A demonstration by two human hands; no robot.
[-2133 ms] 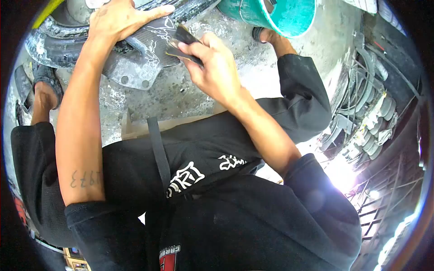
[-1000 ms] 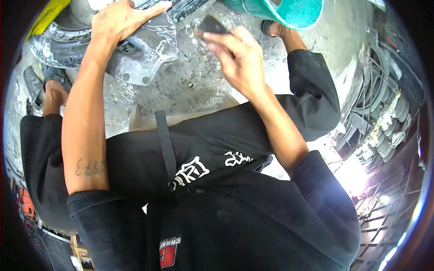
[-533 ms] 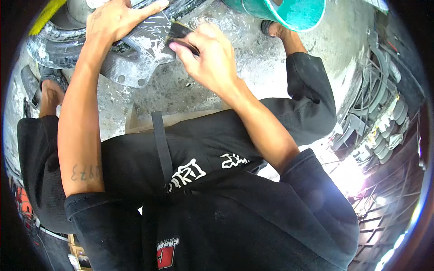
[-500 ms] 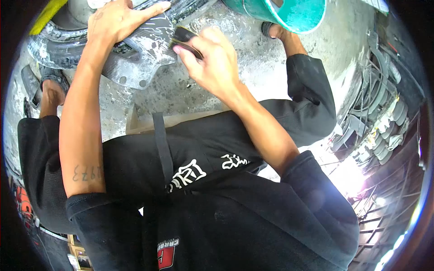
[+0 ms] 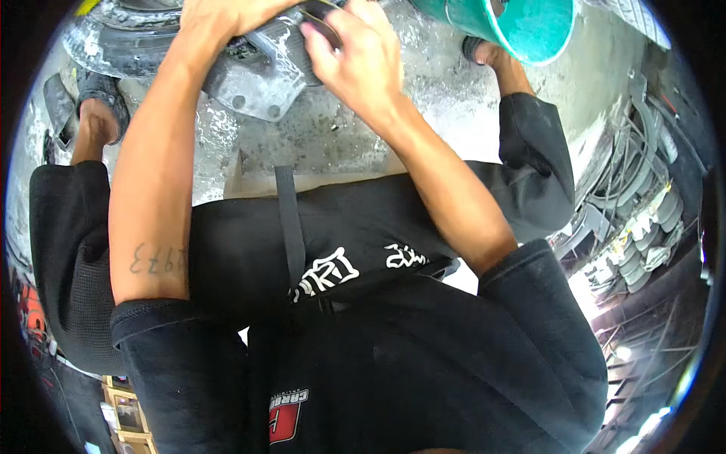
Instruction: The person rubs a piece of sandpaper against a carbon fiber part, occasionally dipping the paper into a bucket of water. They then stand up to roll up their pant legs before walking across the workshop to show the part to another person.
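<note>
At the top edge, my left hand (image 5: pixel 231 17) rests over a grey, wet panel (image 5: pixel 261 87) with round holes in its near end. Its thumb is stretched out, and its other fingers are partly cut off by the frame. My right hand (image 5: pixel 363 64) pinches a dark folded sheet with a pale edge, which looks like sandpaper (image 5: pixel 325 29), against the panel's right side. White smears of liquid streak the panel. Beneath it lies a black tyre (image 5: pixel 106 47), wet and whitish in places.
A teal bucket (image 5: pixel 529 30) stands at the upper right, beside my foot. The wet concrete floor (image 5: pixel 333 144) shows between my legs. Many grey curved parts (image 5: pixel 643 219) are stacked along the right. Another grey piece (image 5: pixel 59 110) lies at the left by my other foot.
Both hands, the panel and the tyre sit higher in view and a little further right. My right hand with the sandpaper is now closer to my left hand.
</note>
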